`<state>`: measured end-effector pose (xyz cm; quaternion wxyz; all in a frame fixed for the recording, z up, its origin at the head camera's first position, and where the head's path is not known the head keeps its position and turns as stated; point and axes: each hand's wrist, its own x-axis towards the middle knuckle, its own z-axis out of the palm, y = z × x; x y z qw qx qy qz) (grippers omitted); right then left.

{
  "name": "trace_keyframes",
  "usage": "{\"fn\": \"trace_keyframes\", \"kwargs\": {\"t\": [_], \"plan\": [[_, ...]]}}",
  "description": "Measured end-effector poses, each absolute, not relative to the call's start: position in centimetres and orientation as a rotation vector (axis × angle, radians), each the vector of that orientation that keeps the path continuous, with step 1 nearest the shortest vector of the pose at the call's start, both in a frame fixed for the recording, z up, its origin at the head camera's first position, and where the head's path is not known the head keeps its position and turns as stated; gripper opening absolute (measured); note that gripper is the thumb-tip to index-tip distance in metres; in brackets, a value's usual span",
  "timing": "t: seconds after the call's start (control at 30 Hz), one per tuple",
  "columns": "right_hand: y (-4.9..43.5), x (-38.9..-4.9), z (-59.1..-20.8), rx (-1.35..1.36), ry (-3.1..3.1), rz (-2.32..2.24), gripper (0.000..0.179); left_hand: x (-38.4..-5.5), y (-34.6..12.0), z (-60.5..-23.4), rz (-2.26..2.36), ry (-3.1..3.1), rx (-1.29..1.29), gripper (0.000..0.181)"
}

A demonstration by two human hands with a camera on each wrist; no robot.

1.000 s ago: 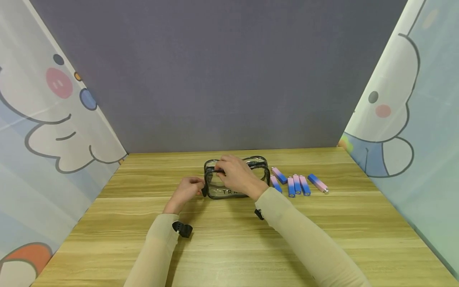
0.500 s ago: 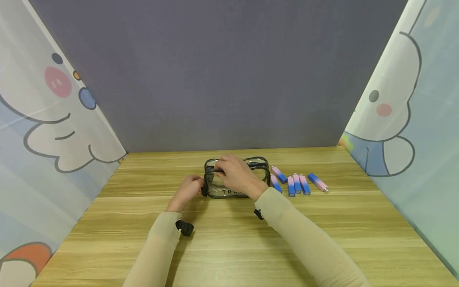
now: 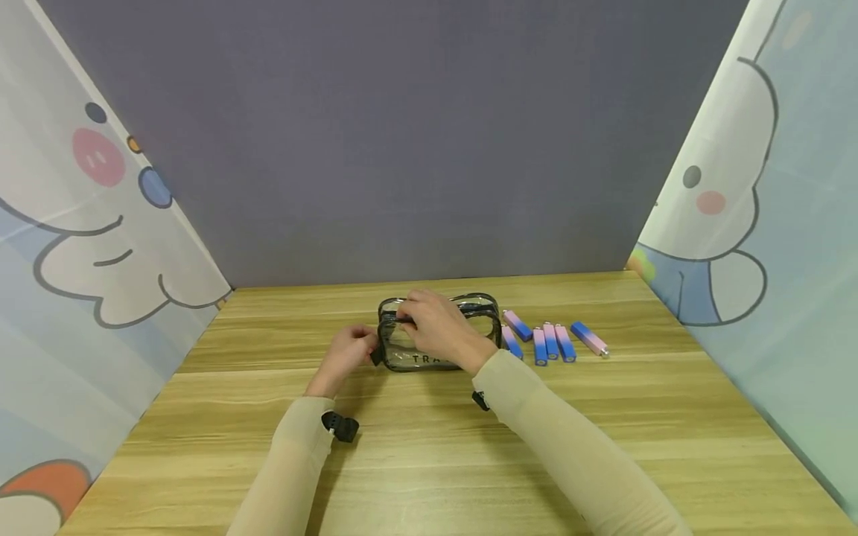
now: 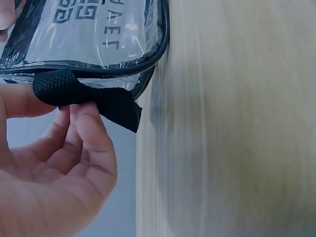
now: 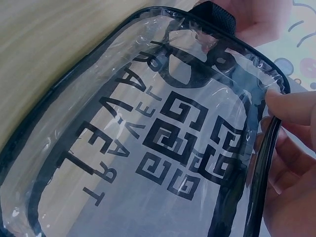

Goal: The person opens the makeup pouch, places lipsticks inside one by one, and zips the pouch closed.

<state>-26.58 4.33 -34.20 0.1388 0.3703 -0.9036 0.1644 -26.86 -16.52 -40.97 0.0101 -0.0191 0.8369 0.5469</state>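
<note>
A clear toiletry pouch (image 3: 402, 359) with black piping and the word TRAVEL stands on the wooden table. At its left end is a black fabric tab (image 4: 84, 94), which my left hand (image 3: 348, 353) pinches between thumb and fingers. My right hand (image 3: 436, 326) reaches over the front of the pouch and grips the black-edged upper rim. In the right wrist view, the thumb of my right hand (image 5: 291, 163) lies on the near side of that rim, with fingers curled behind it. Black lettering and a square pattern show through the clear panels.
Several pink-and-blue batteries (image 3: 551, 342) lie on the table (image 3: 415, 461) just right of the pouch. A dark grey panel (image 3: 429, 149) rises behind the table, and cartoon-printed curtains (image 3: 717, 171) flank both sides.
The head view has shifted slightly. Both hands keep their hold on the pouch and its tab, with hardly any movement.
</note>
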Motion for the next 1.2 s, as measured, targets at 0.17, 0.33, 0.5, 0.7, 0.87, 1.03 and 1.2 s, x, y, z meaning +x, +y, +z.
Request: {"fn": "trace_keyframes", "kwargs": {"t": [0.17,0.33,0.5,0.7,0.87,1.03,1.2], "plan": [[4.1,-26.5,-34.0,1.071,-2.624,0.447,0.011,-26.9,-16.7,-40.7,1.740,2.615,-0.084,0.019],[3.8,-26.4,-33.8,1.075,-2.616,0.427,0.012,-26.7,-17.0,-40.5,1.755,2.591,-0.094,0.019],[3.6,-26.3,-33.9,1.071,-2.627,0.429,0.012,-26.5,-17.3,-40.4,1.776,2.566,-0.110,0.017],[3.7,-26.2,-34.0,1.057,-2.621,0.424,0.012,-26.3,-17.4,-40.0,1.833,2.510,-0.105,0.018],[3.9,-26.3,-34.1,1.058,-2.603,0.425,0.013,-26.4,-17.4,-39.5,1.841,2.483,-0.073,0.018],[3.9,-26.4,-34.1,1.066,-2.584,0.425,0.013,-26.5,-17.2,-39.0,1.834,2.482,-0.091,0.017],[3.9,-26.4,-34.1,1.070,-2.575,0.430,0.012,-26.7,-17.2,-38.8,1.863,2.453,-0.102,0.015]]}}
